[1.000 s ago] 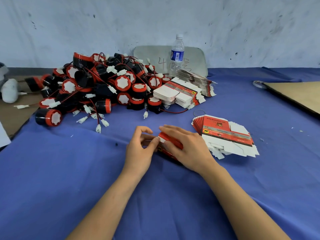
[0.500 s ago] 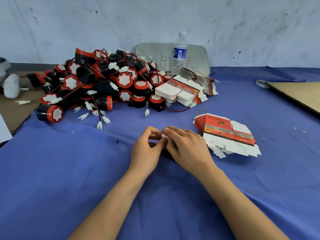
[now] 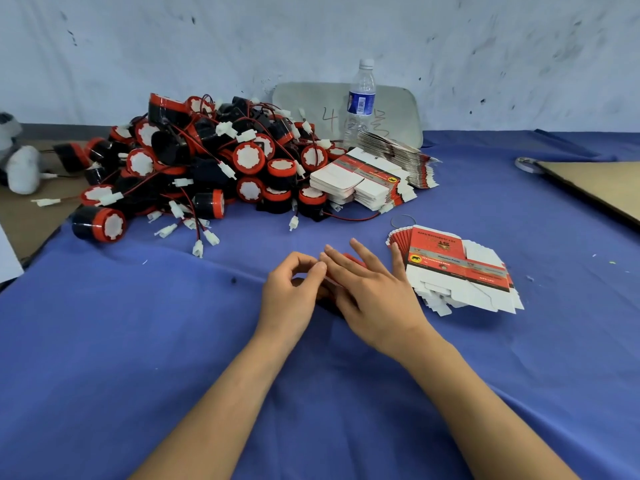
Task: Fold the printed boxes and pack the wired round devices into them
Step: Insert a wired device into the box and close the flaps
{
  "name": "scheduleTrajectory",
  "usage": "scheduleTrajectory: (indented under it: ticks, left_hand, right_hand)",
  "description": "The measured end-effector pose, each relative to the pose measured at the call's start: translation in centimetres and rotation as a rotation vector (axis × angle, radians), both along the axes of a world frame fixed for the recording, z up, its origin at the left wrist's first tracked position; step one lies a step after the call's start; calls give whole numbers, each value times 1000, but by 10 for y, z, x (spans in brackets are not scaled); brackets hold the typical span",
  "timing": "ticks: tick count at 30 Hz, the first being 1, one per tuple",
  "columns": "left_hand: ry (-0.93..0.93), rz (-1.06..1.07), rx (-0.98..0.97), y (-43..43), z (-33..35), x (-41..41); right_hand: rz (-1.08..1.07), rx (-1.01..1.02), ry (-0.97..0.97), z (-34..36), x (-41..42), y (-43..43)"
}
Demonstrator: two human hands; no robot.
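Note:
A small red printed box point(image 3: 351, 258) lies on the blue cloth in the middle, almost wholly hidden under my hands. My right hand point(image 3: 374, 296) lies flat on top of it with straight, spread fingers. My left hand point(image 3: 287, 296) is at the box's left end, its fingers curled and its thumb tip against the right index finger, pinching at that end. Behind and to the left is a big pile of black-and-red round devices point(image 3: 207, 168) with red wires and white plugs. A fanned stack of flat printed boxes point(image 3: 460, 271) sits just right of my right hand.
More flat boxes point(image 3: 360, 181) are stacked beside the pile, with a water bottle point(image 3: 360, 102) and a grey tray point(image 3: 311, 98) behind them against the wall. A cardboard sheet point(image 3: 595, 185) lies at the far right. A rubber band point(image 3: 403, 220) lies near the fanned stack.
My right hand has flattened, its fingers now straight and spread over the box. My left hand has closed in against it, so less of the red box shows.

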State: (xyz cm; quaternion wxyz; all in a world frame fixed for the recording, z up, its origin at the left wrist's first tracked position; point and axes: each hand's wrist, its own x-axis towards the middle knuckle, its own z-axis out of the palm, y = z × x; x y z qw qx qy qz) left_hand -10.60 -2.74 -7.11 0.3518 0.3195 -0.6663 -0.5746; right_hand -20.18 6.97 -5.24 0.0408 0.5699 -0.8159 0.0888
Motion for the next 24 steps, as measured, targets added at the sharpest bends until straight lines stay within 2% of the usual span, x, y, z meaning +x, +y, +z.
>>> scheduleTrajectory:
  ticks: [5, 8, 12, 14, 16, 20, 24]
  left_hand:
    - [-40, 14, -30, -3, -1, -2]
    - [-44, 26, -52, -1, 1, -4]
    - [-29, 84, -161, 4, 1, -3]
    - [-68, 139, -321, 5, 1, -2]
    - [-116, 175, -466, 6, -1, 0]
    - [-173, 155, -611, 4, -7, 0]
    - [-287, -45, -665, 4, -9, -3]
  right_hand:
    - [4, 37, 34, -2, 2, -2]
    - [40, -10, 69, -8, 2, 2]
    - [67, -241, -158, -12, -10, 5]
    - [-3, -423, -276, -12, -17, 7]
    - [-52, -508, -323, -14, -22, 8]
    - [-33, -502, -329, -17, -21, 5]
    - [16, -367, -333, -18, -19, 0]
